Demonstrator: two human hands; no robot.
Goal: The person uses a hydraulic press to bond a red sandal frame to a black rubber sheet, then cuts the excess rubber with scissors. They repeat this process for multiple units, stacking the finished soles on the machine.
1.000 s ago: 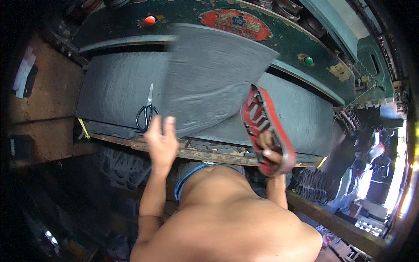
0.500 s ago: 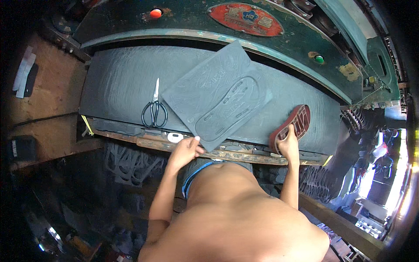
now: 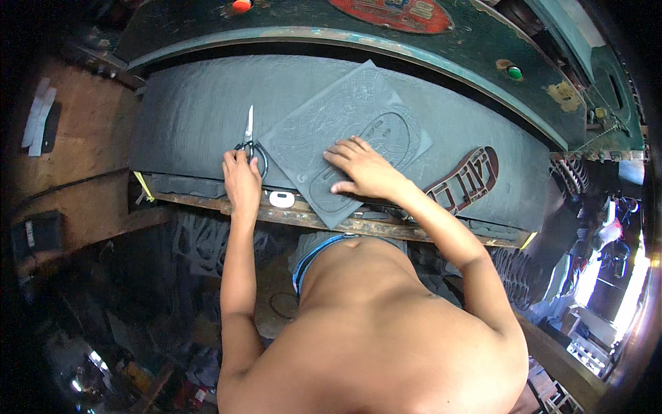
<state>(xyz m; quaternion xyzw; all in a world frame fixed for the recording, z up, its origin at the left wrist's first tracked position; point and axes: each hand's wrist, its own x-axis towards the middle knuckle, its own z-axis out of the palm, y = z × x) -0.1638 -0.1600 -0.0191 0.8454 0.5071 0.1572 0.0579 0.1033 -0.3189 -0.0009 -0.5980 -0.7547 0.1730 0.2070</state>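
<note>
The grey sheet (image 3: 296, 134) lies on the bench (image 3: 193, 110) and seems whole, with its sole-shaped outline (image 3: 387, 127) uncut. The right hand (image 3: 362, 169) rests on it, fingers spread. The left hand (image 3: 243, 181) bends its fingers over the handles of the scissors (image 3: 249, 124); whether they grip, I cannot tell.

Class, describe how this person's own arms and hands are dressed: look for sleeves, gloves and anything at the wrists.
The left arm and right arm are sleeveless. The left hand and right hand wear no gloves. No watch, band or cable shows at either wrist; rings are too small to rule out.
</note>
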